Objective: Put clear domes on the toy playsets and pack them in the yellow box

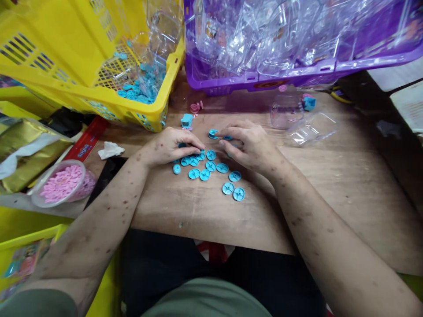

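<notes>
Several small blue plastic discs (210, 166) with cross-shaped ribs lie loosely on the wooden table between and below my hands. My left hand (173, 147) is closed, thumb and forefinger together on a blue disc (200, 155) at the group's far edge; its palm hides part of other blue pieces. My right hand (249, 143) has its fingers apart, with the forefinger touching a blue spool-shaped piece (213, 134). Another blue piece (228, 138) shows partly under its fingers. Beyond my left hand stands a small blue box-like piece (187, 120).
A yellow basket (158, 115) with blue parts stands far left, beside a purple crate (228, 86) of clear plastic packaging. Clear plastic shells (310, 130) lie at right, near a blue piece (309, 103). A tub (39, 200) of pink pieces sits at left.
</notes>
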A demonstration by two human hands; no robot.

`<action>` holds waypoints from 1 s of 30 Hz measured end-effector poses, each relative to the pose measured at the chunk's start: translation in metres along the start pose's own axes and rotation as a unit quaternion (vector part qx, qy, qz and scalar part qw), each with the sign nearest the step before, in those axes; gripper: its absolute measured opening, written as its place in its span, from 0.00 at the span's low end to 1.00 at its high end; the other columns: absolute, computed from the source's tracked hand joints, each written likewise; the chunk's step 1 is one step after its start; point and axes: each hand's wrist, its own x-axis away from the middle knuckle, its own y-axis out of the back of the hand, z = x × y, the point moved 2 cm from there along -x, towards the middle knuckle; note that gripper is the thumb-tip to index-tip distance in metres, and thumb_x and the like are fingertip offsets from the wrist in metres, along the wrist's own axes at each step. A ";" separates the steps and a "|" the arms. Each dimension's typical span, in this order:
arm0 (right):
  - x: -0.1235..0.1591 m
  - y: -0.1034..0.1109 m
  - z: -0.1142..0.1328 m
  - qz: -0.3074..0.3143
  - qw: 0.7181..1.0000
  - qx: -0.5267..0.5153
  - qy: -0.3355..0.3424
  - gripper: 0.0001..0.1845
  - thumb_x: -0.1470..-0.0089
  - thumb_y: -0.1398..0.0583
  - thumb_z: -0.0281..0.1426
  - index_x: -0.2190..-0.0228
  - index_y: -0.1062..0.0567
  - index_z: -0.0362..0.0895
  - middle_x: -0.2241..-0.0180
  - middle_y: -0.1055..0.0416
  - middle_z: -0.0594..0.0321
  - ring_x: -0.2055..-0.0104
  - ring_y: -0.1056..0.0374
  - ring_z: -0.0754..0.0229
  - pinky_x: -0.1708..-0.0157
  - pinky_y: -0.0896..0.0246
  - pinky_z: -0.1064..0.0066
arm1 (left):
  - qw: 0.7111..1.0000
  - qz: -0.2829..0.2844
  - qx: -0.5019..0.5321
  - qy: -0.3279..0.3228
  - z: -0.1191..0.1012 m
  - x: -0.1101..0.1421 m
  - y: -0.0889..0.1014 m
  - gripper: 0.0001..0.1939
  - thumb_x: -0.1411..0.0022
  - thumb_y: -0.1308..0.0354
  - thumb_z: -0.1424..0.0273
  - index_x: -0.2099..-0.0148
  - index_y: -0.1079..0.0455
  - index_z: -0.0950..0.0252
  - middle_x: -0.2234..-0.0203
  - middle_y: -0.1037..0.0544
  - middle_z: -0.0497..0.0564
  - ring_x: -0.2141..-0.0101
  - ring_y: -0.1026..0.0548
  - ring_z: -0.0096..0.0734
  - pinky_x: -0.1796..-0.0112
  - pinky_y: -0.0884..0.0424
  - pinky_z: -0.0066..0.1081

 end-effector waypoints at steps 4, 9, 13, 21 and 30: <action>0.000 0.000 -0.001 0.004 1.000 0.012 -0.002 0.19 0.25 0.41 0.36 0.41 0.16 0.49 0.44 0.19 0.50 0.41 0.26 0.39 0.44 0.32 0.48 | 1.000 0.010 0.004 -0.005 0.002 -0.001 -0.003 0.08 0.30 0.30 0.63 0.52 0.11 0.54 0.57 0.09 0.51 0.54 0.12 0.42 0.47 0.18 0.39; 0.000 0.000 0.001 0.009 1.000 0.016 -0.004 0.19 0.25 0.41 0.37 0.40 0.17 0.50 0.44 0.19 0.51 0.41 0.26 0.40 0.45 0.32 0.49 | 1.000 0.005 -0.003 0.004 0.002 -0.001 -0.004 0.08 0.30 0.30 0.63 0.52 0.12 0.54 0.56 0.09 0.51 0.55 0.12 0.42 0.49 0.18 0.39; -0.001 0.000 -0.001 0.009 1.000 0.008 -0.001 0.19 0.25 0.40 0.37 0.39 0.17 0.50 0.44 0.18 0.51 0.41 0.25 0.40 0.44 0.32 0.49 | 0.999 0.029 0.016 -0.010 -0.001 -0.003 -0.001 0.04 0.33 0.28 0.63 0.57 0.11 0.53 0.57 0.09 0.51 0.56 0.12 0.41 0.47 0.18 0.40; -0.001 -0.006 0.004 0.011 1.000 0.016 -0.001 0.17 0.28 0.36 0.37 0.42 0.16 0.49 0.46 0.18 0.51 0.42 0.26 0.40 0.43 0.33 0.48 | 1.000 0.017 0.013 -0.012 0.006 -0.007 -0.004 0.03 0.36 0.24 0.62 0.60 0.12 0.51 0.59 0.09 0.51 0.51 0.15 0.46 0.41 0.21 0.48; 0.001 -0.026 0.012 0.065 0.997 0.009 0.040 0.08 0.31 0.32 0.33 0.53 0.11 0.50 0.51 0.16 0.53 0.46 0.27 0.40 0.46 0.34 0.49 | 0.994 0.014 -0.080 0.071 -0.004 0.016 0.033 0.12 0.31 0.31 0.62 0.47 0.14 0.57 0.50 0.14 0.54 0.47 0.18 0.46 0.40 0.23 0.46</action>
